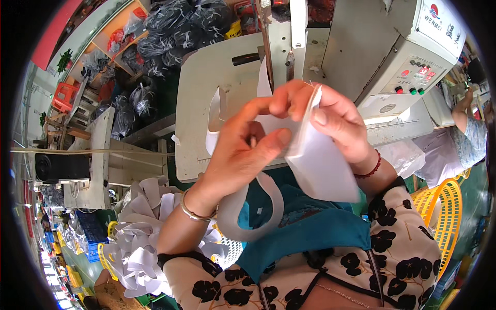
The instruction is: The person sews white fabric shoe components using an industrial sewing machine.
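Observation:
Raised in front of my chest is a folded piece of white sheet material (pixel 323 168), its edges brought together at the top. My right hand (pixel 338 121) is closed on it, thumb in front and fingers behind. My left hand (pixel 240 142) is pinched at its left edge, with the thumb against the sheet. From below the left hand a curved white strip (pixel 266 227) hangs in a loop over my teal apron (pixel 310 232); whether it joins the folded piece is hidden. Behind the hands, another bent white piece (pixel 216 119) stands on the pale worktable (pixel 199 77).
A machine post (pixel 281 46) rises beyond my hands, beside a control box (pixel 387 62) with lit buttons. Many white pieces (pixel 147 232) are heaped at lower left. A yellow basket (pixel 449 212) stands at right, near another person's arm (pixel 461 111). Black bags (pixel 181 26) are piled behind.

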`<state>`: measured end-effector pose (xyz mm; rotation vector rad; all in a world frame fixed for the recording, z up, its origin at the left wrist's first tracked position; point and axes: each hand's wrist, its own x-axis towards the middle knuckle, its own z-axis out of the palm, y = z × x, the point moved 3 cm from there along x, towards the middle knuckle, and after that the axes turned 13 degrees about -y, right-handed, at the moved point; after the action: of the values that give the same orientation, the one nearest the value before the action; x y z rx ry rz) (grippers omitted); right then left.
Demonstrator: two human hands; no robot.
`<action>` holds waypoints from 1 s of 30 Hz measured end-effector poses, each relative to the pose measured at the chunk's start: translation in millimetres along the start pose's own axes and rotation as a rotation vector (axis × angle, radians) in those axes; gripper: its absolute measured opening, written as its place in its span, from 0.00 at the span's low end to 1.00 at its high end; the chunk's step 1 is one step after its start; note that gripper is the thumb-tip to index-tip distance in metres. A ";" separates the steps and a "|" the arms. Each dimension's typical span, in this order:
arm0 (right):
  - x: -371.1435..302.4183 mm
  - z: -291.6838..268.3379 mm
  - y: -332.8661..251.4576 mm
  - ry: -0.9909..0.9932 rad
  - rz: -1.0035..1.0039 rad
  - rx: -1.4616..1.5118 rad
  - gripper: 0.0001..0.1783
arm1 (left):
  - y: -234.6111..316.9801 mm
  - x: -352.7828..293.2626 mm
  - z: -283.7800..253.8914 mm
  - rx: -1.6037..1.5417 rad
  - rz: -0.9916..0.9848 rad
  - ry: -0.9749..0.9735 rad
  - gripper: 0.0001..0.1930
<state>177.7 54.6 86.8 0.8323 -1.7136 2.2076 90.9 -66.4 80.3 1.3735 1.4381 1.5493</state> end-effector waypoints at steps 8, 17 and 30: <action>-1.9 -12.5 -19.4 -0.044 -0.087 -0.791 0.20 | 13.8 5.1 4.5 -0.307 -0.206 -0.280 0.16; -7.0 -33.4 -24.9 0.119 0.255 0.002 0.15 | 33.5 22.1 -23.9 -0.234 -0.012 -0.038 0.08; 54.7 -91.4 -59.8 0.259 -0.152 -0.129 0.10 | 59.9 90.0 -76.8 -0.217 0.035 -0.057 0.08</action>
<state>136.2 149.3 151.6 0.5948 -1.5930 1.9839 6.3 -21.4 172.1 1.3072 1.1794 1.6225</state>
